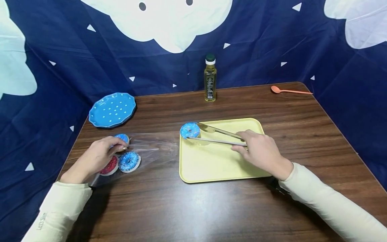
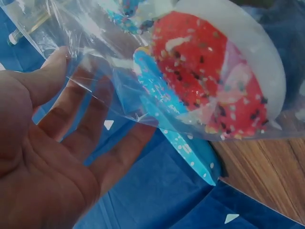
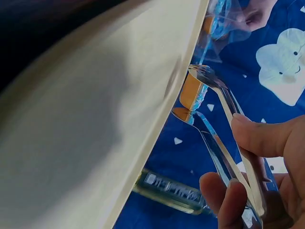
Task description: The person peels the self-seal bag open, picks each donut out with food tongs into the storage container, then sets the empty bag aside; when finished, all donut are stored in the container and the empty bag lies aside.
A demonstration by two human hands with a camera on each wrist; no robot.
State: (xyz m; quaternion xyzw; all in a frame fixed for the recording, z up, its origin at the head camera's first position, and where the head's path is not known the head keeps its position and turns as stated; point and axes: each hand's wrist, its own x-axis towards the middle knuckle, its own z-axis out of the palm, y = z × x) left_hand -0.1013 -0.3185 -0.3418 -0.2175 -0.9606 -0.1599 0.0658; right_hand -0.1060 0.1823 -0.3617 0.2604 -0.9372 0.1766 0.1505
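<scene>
My left hand [image 1: 98,153] pinches the edge of a clear plastic bag [image 1: 160,148] between thumb and fingers. Inside the bag lie two blue-iced donuts, one blue donut [image 1: 129,162] in front and another partly behind the fingers, along with a red sprinkled donut [image 2: 209,67]. My right hand [image 1: 260,149] grips metal tongs [image 1: 222,142], thumb on one arm and fingers on the other. Between the tong tips sits a blue sprinkled donut [image 1: 189,130], at the left back corner of the yellow tray [image 1: 211,164]. In the right wrist view its orange-brown side [image 3: 190,90] shows between the tips.
A blue polka-dot plate [image 1: 112,110] stands at the back left of the wooden table [image 1: 145,208]. An oil bottle [image 1: 210,80] stands upright behind the tray. Far right at the back lies an orange spoon [image 1: 287,90]. A dark blue cloth [image 1: 169,67] hangs around the table.
</scene>
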